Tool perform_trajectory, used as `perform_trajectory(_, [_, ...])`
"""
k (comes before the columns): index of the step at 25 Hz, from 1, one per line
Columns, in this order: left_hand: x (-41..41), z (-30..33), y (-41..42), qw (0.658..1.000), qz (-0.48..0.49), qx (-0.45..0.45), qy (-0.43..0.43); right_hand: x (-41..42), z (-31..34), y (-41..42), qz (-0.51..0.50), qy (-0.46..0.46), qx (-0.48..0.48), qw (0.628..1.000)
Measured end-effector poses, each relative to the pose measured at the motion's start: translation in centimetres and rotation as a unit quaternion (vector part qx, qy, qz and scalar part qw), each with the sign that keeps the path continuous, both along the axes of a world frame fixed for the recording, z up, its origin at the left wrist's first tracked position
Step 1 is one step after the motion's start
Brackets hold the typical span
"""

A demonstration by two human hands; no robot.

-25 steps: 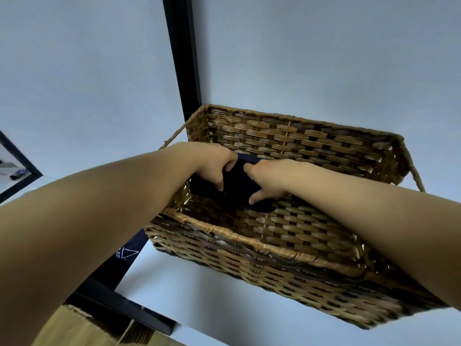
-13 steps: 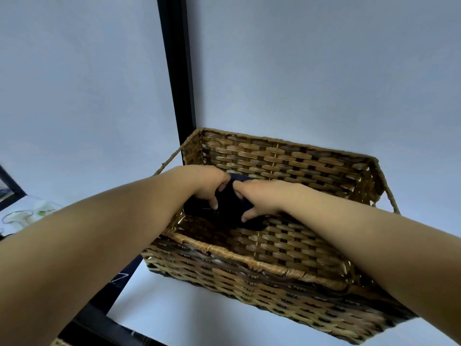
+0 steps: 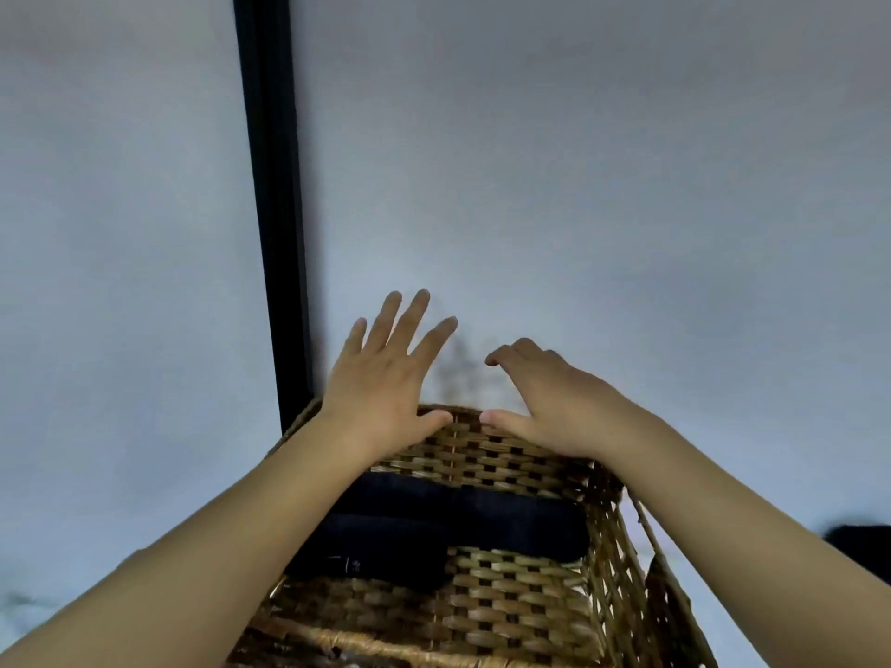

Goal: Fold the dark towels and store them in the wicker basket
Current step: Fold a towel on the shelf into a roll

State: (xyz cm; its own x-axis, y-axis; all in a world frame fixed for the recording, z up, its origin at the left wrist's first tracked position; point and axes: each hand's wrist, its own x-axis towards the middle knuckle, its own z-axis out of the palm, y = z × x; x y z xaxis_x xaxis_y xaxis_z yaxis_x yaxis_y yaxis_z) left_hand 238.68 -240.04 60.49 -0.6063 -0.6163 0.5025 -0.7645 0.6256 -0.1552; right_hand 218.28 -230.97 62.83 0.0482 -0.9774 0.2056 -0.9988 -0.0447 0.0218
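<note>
Two folded dark towels (image 3: 434, 532) are laid along the far side of the wicker basket (image 3: 520, 600). Nothing is held: the left hand (image 3: 381, 383) is spread, the right hand (image 3: 554, 402) loosely curled. Soft, light cloth is best taken at the folded edges.

Readable text: none.
Mark on towel: small pale print on the front dark towel (image 3: 376, 547), near its lower edge, approx. mid-length; too tiny and blurred to read.
Rear dark towel (image 3: 511, 520): no print visible.
Wicker basket (image 3: 520, 600): plain weave, no label or tag w/ writing visible.
Wall (image 3: 602, 185) & black post (image 3: 272, 209): no signs, nos. or brand marks.
</note>
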Motion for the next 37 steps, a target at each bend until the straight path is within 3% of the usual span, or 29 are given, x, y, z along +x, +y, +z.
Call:
perform_trajectory(15, [-11.9, 0.8, 6.4, 0.997, -0.059, -0.005, -0.052, -8.9, -1.0, 9.8, -0.111, 0.045, -0.052, 0.991])
perform_trajectory(25, [-28.8, -1.9, 19.6, 0.98, -0.168, 0.039, -0.103, -29.2, -5.5, 25.3, -0.271, -0.058, -0.058, 0.959])
perform_trajectory(27, [-32.6, -3.7, 22.3, 0.97, -0.194, 0.083, -0.122, -32.9, -8.3, 28.2, -0.297, -0.087, -0.045, 0.95])
perform_trajectory(29, [-36.4, -6.1, 24.5, 0.946, -0.235, 0.197, -0.103, -35.5, -11.6, 30.6, -0.325, -0.124, -0.018, 0.937])
perform_trajectory(32, [-41.2, -11.0, 27.2, 0.87, -0.266, 0.415, -0.006, -37.3, -17.6, 33.5, -0.35, -0.19, 0.048, 0.916])
perform_trajectory(34, [-43.6, -14.5, 28.4, 0.838, -0.248, 0.485, 0.034, -37.3, -20.4, 34.6, -0.347, -0.228, 0.043, 0.909])
perform_trajectory(35, [-44.5, -16.1, 28.9, 0.845, -0.234, 0.48, 0.025, -37.3, -21.2, 35.1, -0.342, -0.248, 0.017, 0.906])
perform_trajectory(37, [-45.7, -18.2, 29.6, 0.9, -0.209, 0.383, -0.021, -37.6, -21.9, 35.6, -0.331, -0.285, -0.05, 0.898])
